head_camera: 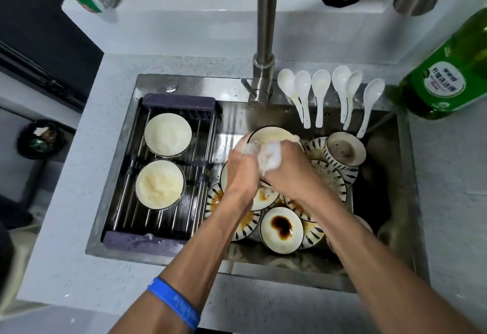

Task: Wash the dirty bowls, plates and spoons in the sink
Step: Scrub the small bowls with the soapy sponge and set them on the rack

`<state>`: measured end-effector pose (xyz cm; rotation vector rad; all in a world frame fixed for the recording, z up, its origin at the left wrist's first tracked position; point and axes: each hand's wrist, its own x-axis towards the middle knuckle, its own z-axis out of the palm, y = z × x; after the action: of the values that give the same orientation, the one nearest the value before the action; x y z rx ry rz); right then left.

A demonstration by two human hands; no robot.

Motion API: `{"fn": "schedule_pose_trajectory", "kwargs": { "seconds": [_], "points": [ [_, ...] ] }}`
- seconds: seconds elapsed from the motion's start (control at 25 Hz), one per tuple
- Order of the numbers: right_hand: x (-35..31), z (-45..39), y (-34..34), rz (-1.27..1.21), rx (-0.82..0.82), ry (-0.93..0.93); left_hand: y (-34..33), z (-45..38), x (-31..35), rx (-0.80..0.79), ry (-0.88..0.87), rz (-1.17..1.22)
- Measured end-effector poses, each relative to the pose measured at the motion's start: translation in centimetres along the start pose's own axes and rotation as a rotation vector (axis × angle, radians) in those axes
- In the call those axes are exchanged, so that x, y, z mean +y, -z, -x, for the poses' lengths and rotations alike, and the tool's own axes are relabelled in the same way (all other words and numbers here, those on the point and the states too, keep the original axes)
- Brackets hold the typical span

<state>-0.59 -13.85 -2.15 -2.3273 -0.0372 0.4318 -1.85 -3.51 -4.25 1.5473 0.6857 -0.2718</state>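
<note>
Steel sink [400, 175], and right under the tap [264, 31] both hands are busy on one bowl [268, 135]. Left hand [241, 167] has its grip curled round the bowl's near rim, tilting it up; right hand [287, 160] has its grip bunched on a foamy cloth [270, 156], pressed against the bowl's inner wall. No water stream shows from the tap.

Below the tap and toward the person lies the dirty pile: a small plate with dark sauce [281, 229], patterned plates [333, 181] stacked beside it, and a patterned bowl with brown dregs [345, 150] to the tap's right. Left of the tap, a drain rack [160, 170] sits across the sink with two soapy bowls [167, 134] in it. Just right of the tap's base, six white spoons [320, 94] lean on the sink's back ledge, some looking streaked. Further right stands a green soap bottle [448, 70] on the tabletop [66, 254].

To do this scrub well, I'd say: keep the holding thumb firm on that slippery rim, sweep the cloth round the whole inside, then turn the bowl to catch its outside and foot. Hold it low over the pile, since a soapy slip onto stacked crockery could chip something. Plenty remains to wash.
</note>
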Motion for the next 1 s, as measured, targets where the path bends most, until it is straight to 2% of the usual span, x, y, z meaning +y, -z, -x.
{"fn": "schedule_pose_trajectory", "kwargs": {
  "seconds": [0.08, 0.12, 0.28, 0.44, 0.52, 0.6, 0.64, 0.76, 0.88, 0.96, 1.0],
  "points": [
    [-0.2, -0.3, -0.3, 0.013, 0.061, 0.007, 0.3, -0.2, 0.5, 0.015, -0.05, 0.0],
    [-0.7, 0.6, -0.6, 0.085, 0.022, 0.047, 0.2, -0.1, 0.5, 0.037, -0.07, -0.009],
    [0.3, 2.6, -1.7, 0.128, -0.269, 0.2, 1.0, 0.0, -1.0, 0.129, -0.098, 0.066],
    [1.6, 4.1, -1.5, 0.663, -0.256, 0.374, 0.8, 2.0, -0.9, 0.118, -0.021, 0.067],
    [2.4, 4.3, -0.7, 0.624, -0.225, 0.443, 0.8, 2.2, -1.0, 0.073, 0.039, 0.094],
    [3.8, 3.8, -0.1, 0.572, -0.149, 0.616, 1.4, 1.5, 0.0, -0.081, 0.042, -0.063],
    [3.7, 3.6, 0.2, 0.588, -0.137, 0.645, 1.4, 1.2, 0.7, -0.135, 0.014, -0.159],
    [3.1, 3.7, -0.2, 0.464, -0.047, 0.535, 1.1, 1.4, 1.6, -0.054, -0.155, -0.115],
    [2.6, 3.8, -1.4, 0.484, -0.105, 0.535, 1.7, 1.3, 1.7, -0.113, -0.156, -0.138],
    [3.1, 3.2, -0.7, 0.492, -0.009, 0.574, 2.3, 1.1, 1.4, -0.071, -0.161, -0.131],
    [3.1, 3.4, -0.9, 0.518, -0.044, 0.603, 2.3, 1.1, 1.2, -0.103, -0.144, -0.181]
  ]
}}
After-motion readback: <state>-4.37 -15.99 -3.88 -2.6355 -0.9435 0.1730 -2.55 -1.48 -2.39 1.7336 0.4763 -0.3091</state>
